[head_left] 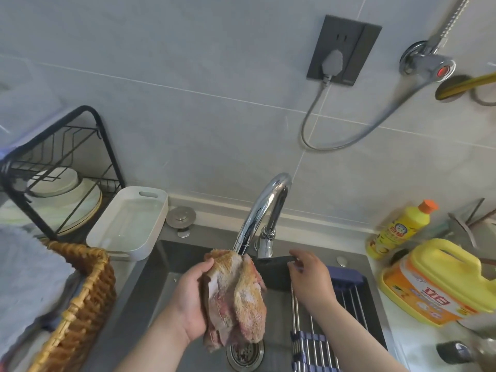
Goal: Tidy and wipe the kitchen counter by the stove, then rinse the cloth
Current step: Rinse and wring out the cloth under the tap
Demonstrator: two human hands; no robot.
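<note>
orange cloth [236, 296] gripped in left hand [188, 299]; right hand [308, 277] pinches black faucet handle [276, 260].

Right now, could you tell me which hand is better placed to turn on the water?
The right hand: it already rests on the dark faucet handle, while the left hand is occupied holding the cloth under the spout over the sink.

The sink [161, 267] sits between a tray [128, 224] and basket [80, 299] on its left and two detergent bottles [402, 229] on its right, faucet [265, 205] behind.
</note>
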